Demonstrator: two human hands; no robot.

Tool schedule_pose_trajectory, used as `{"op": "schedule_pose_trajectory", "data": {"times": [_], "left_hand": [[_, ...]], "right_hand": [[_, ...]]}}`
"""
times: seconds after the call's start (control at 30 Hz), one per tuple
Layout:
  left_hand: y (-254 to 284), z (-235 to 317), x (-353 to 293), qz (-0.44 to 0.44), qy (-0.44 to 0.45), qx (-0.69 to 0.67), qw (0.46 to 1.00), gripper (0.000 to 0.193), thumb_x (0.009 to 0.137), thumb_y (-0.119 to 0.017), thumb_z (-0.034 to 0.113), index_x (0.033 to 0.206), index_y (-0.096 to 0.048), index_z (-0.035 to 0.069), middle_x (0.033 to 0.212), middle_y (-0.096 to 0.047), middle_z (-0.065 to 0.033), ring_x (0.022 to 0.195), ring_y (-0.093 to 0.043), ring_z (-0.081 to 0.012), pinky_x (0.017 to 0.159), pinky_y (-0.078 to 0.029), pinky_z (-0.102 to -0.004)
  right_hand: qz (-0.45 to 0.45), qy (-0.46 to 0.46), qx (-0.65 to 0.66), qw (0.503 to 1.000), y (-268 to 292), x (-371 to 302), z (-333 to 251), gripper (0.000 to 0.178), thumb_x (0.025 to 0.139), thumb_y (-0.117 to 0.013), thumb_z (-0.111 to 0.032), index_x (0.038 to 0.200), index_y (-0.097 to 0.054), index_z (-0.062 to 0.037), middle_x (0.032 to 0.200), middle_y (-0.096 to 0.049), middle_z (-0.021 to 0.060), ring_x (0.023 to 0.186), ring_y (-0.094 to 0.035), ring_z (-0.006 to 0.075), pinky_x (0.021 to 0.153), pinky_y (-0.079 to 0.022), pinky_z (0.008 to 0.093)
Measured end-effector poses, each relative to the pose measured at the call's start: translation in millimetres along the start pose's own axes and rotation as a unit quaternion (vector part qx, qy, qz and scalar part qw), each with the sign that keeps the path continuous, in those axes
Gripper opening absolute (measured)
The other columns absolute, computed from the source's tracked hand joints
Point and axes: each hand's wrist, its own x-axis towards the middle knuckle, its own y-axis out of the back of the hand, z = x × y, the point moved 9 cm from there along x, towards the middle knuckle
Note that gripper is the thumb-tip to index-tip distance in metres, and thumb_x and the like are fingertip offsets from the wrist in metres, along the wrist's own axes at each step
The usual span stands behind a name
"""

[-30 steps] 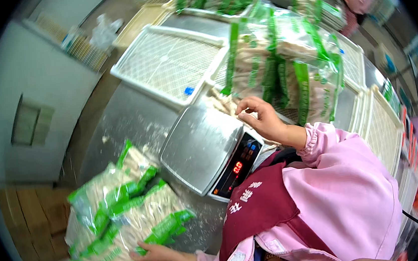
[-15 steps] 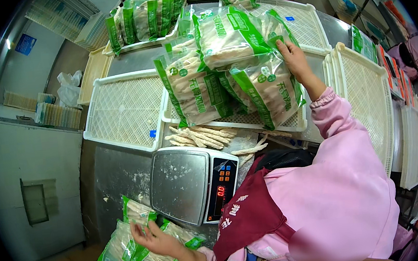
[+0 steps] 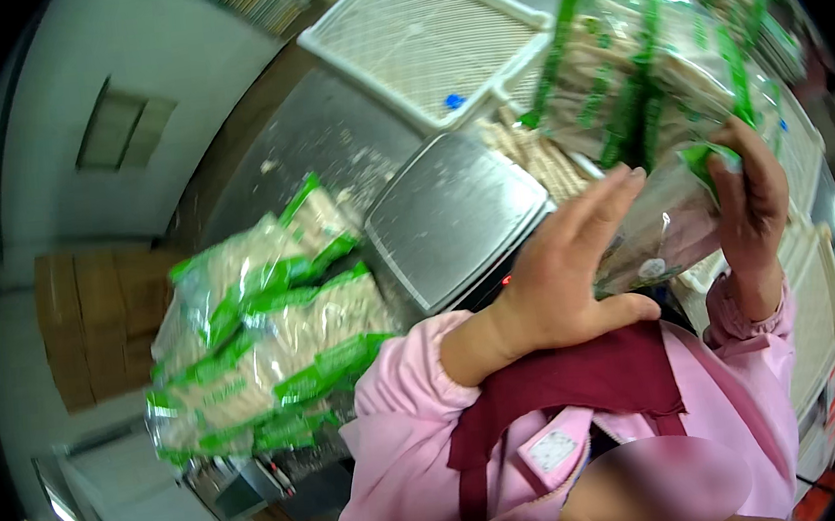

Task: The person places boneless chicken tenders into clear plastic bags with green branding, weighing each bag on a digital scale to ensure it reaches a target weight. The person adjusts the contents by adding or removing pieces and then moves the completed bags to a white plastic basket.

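Observation:
My right hand (image 3: 752, 203) is raised in front of me and grips the top edge of a clear plastic bag with green print (image 3: 661, 227). The bag looks nearly empty. My left hand (image 3: 560, 277) is lifted beside it, fingers stretched and apart, with the fingertips and thumb against the bag's left side. Just behind my left hand lies the steel platter of a weighing scale (image 3: 449, 217). Loose pale sticks (image 3: 538, 153) lie on the table beyond the scale.
A heap of filled green-and-clear bags (image 3: 254, 336) lies at the left on the steel table (image 3: 315, 140). More filled bags (image 3: 650, 67) are stacked on white mesh trays (image 3: 416, 35) at the back. Cardboard boxes (image 3: 92, 322) stand on the floor at far left.
My left hand has left the heap of bags at the left and risen to the bag. My right hand came back from the stacked bags holding a clear bag.

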Motion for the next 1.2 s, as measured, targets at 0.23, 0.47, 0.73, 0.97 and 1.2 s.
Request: {"op": "schedule_pose_trajectory", "data": {"times": [0.23, 0.47, 0.73, 0.97, 1.2], "left_hand": [[60, -68, -115, 0.218, 0.188, 0.05, 0.956, 0.065, 0.094, -0.066, 0.019, 0.149, -0.038, -0.002, 0.117, -0.065, -0.0251, 0.102, -0.066, -0.0431, 0.089, -0.052, -0.0439], [85, -189, -254, 0.327, 0.526, 0.037, 0.784, 0.042, 0.097, -0.062, 0.029, 0.128, -0.057, 0.001, 0.109, -0.07, -0.0255, 0.102, -0.068, -0.0388, 0.086, -0.051, -0.0453], [109, -173, -345, 0.516, 0.438, -0.199, 0.709, 0.041, 0.101, -0.064, 0.02, 0.138, -0.054, 0.005, 0.122, -0.068, -0.0091, 0.101, -0.064, -0.0137, 0.083, -0.055, -0.0257], [121, -181, -356, 0.516, 0.449, -0.166, 0.71, 0.032, 0.1, -0.063, 0.009, 0.129, -0.057, -0.003, 0.11, -0.07, -0.0115, 0.09, -0.065, -0.011, 0.076, -0.054, -0.0228], [106, -200, -353, 0.479, 0.46, -0.102, 0.74, 0.026, 0.097, -0.067, 0.011, 0.12, -0.064, -0.001, 0.102, -0.071, -0.0072, 0.082, -0.063, -0.0083, 0.071, -0.052, -0.0216]], "right_hand": [[-0.328, 0.093, -0.018, 0.94, -248, 51, -82, 0.033, 0.092, -0.069, -0.025, 0.084, -0.052, 0.0022, 0.078, -0.056, 0.0215, 0.077, -0.055, 0.044, 0.067, -0.045, 0.0477], [-0.485, 0.124, -0.009, 0.866, -439, -39, -42, 0.029, 0.093, -0.066, -0.023, 0.116, -0.066, -0.0059, 0.112, -0.066, 0.018, 0.105, -0.063, 0.0411, 0.09, -0.052, 0.0462], [-0.167, 0.155, 0.138, 0.964, -247, 27, -70, 0.039, 0.084, -0.072, 0.007, 0.121, -0.068, -0.0069, 0.121, -0.068, 0.0125, 0.112, -0.065, 0.0279, 0.095, -0.05, 0.0355], [-0.019, -0.014, 0.124, 0.992, -89, -2, 60, 0.032, 0.102, -0.054, 0.003, 0.132, -0.059, -0.0013, 0.131, -0.065, 0.0135, 0.116, -0.066, 0.0196, 0.098, -0.054, 0.0299], [0.005, -0.156, 0.11, 0.982, -66, -62, 106, 0.031, 0.101, -0.06, -0.003, 0.133, -0.058, -0.0024, 0.132, -0.064, 0.0104, 0.114, -0.065, 0.0173, 0.098, -0.05, 0.0278]]}}
